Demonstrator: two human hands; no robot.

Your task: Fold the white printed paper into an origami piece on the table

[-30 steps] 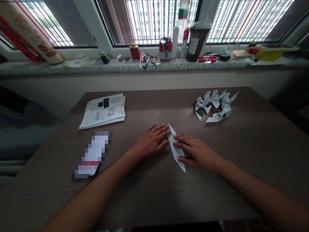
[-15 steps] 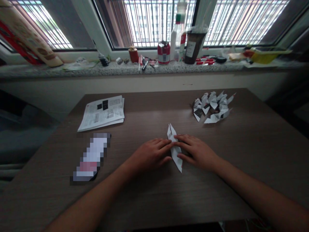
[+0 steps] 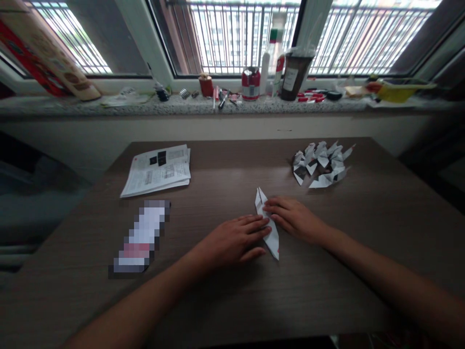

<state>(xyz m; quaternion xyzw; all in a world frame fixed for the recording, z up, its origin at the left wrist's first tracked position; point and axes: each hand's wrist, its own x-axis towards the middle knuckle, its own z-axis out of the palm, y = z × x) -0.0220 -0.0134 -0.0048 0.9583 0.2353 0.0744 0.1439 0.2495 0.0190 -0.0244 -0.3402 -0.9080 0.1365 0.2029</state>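
Note:
A narrow folded piece of white paper (image 3: 271, 242), pointed at its near end, lies slantwise on the brown table (image 3: 218, 300). My left hand (image 3: 238, 240) rests flat from the left, its outstretched fingertips pressing on the paper's middle. From the right, my right hand (image 3: 296, 217) lays its extended fingers on the paper's upper half. Both hands are open, palms down, and neither grips the paper. The fingers cover part of the paper's middle.
Back right stands a cluster of folded paper pieces (image 3: 321, 157). At left lie printed sheets (image 3: 156, 172) and a blurred-out phone-like object (image 3: 140, 237). The windowsill (image 3: 145, 109) holds a red can (image 3: 250, 85), a dark drink cup (image 3: 293, 75) and a yellow container (image 3: 399, 91).
My right hand has shifted up along the paper, away from me. My left hand has slid down and right, so the fingertips of the two hands no longer meet. The view tilted slightly.

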